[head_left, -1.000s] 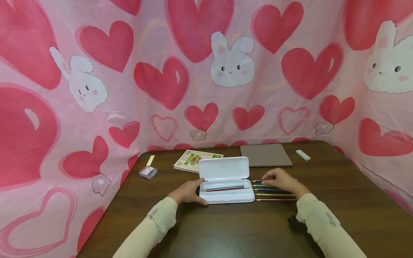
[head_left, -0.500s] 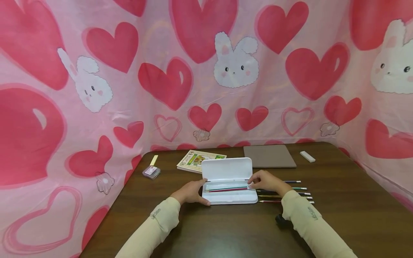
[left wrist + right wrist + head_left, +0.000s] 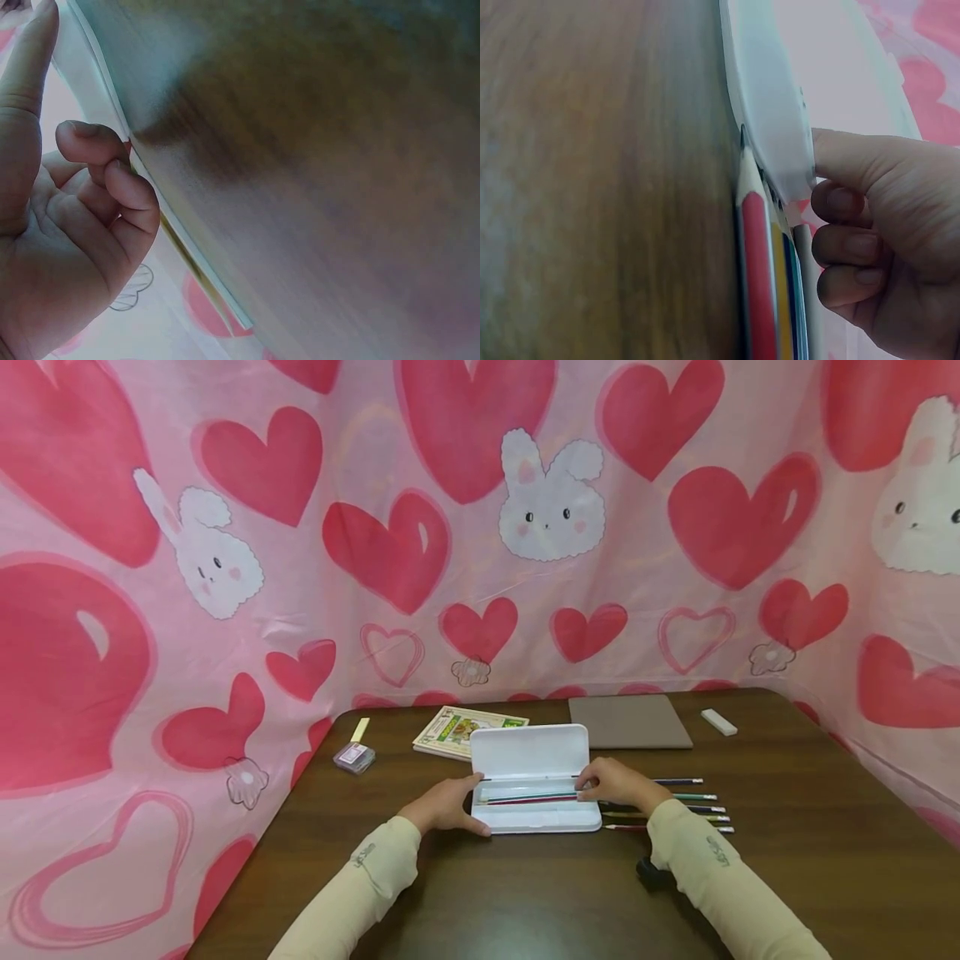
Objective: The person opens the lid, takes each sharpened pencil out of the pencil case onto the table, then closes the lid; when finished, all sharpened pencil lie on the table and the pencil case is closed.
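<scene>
A white pencil case (image 3: pixel 540 823) lies with its lid (image 3: pixel 528 752) raised on the brown table. My left hand (image 3: pixel 448 807) holds its left end, thumb along the front corner and index finger by the hinge. Inside the case lie a red and a green pencil (image 3: pixel 528 799). Over their right ends bends my right hand (image 3: pixel 618 782), thumb and index reaching down into the case; I cannot tell whether they pinch the pencils. In the right wrist view the case's end wall hides those fingertips, and the other fingers curl outside it. Several pencils (image 3: pixel 759 270) lie side by side just right of the case.
Behind the case are a book (image 3: pixel 450 731) and a flat grey-brown rectangle (image 3: pixel 630 722). A small white block (image 3: pixel 719 722) lies at the back right. On the left are a small clear box (image 3: pixel 354 758) and a yellow strip (image 3: pixel 361 729). Heart-patterned cloth hangs around the table.
My right hand has moved left from the pencils on the table to the right end of the case, then stayed nearly still. The left hand keeps its place on the case.
</scene>
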Demonstrator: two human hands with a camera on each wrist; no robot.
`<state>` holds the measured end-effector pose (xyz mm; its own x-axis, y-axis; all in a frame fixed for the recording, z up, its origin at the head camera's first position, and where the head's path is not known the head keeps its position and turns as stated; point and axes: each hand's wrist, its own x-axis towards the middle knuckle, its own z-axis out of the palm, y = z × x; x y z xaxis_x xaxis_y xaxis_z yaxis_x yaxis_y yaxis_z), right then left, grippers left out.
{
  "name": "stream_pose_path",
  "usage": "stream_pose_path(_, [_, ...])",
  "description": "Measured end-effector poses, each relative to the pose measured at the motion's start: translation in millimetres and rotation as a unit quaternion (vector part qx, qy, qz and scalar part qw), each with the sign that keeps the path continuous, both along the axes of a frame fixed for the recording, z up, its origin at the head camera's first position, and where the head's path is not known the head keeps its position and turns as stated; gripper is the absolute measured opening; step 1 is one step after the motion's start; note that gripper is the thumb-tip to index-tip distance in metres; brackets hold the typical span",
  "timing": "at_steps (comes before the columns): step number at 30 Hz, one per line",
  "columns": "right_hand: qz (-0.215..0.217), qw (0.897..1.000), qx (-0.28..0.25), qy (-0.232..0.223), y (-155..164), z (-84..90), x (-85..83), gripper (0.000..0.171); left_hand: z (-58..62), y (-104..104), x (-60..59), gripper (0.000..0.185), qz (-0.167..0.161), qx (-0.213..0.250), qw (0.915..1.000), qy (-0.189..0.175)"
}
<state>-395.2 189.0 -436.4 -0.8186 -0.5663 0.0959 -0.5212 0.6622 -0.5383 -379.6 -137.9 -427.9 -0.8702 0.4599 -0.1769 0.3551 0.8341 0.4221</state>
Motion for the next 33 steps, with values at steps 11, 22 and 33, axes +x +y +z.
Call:
stream_pose_path(11, [-0.024, 0.999, 0.024, -0.022, -7, 7.2, 0.9, 0.013, 1.6, 2, 0.6, 0.102, -0.003, -0.002, 1.0000, -0.002])
stream_pose_path(22, [-0.039, 0.999, -0.015, -0.009, 0, 7.5, 1.8, 0.005, 3.6, 0, 1.1, 0.102, 0.001, 0.003, 1.0000, -0.004])
stream_pose_path(33, [-0.042, 0.998, -0.042, 0.034, 21, 13.0, 9.4, 0.009, 1.5, 0, 0.1, 0.103, -0.007, 0.000, 1.0000, 0.000])
